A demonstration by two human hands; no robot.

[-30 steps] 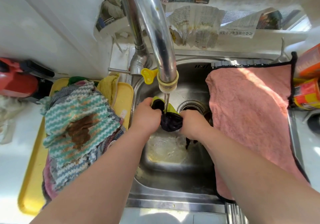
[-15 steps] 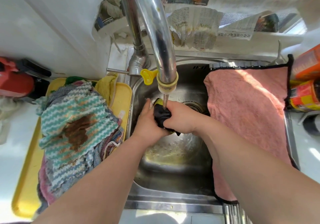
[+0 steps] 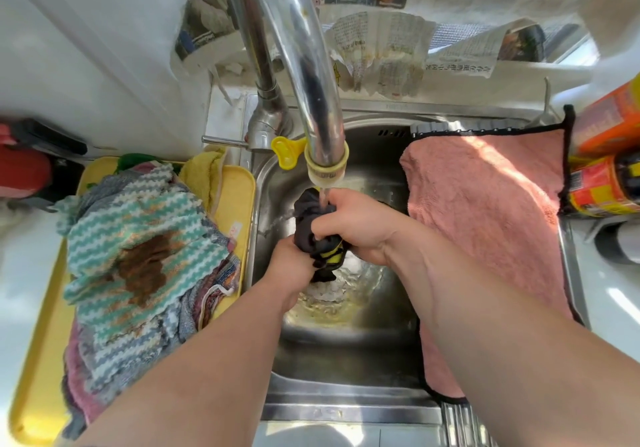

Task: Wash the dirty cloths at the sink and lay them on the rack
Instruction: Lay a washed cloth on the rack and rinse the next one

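left hand [image 3: 291, 268]: fingers curled round cloth's lower end, tips hidden.
right hand [image 3: 356, 225]: fingers clenched round cloth's upper part, touching left hand.
cloth [image 3: 304, 228]: black, yellow trim, bunched between both hands over sink [image 3: 346, 353].
pile [image 3: 138, 238]: stained cloths on yellow tray [image 3: 239, 204], left of sink.
pink cloth [image 3: 485, 221]: spread flat right of basin, probably over rack.
tap [image 3: 311, 83]: water running onto cloth.
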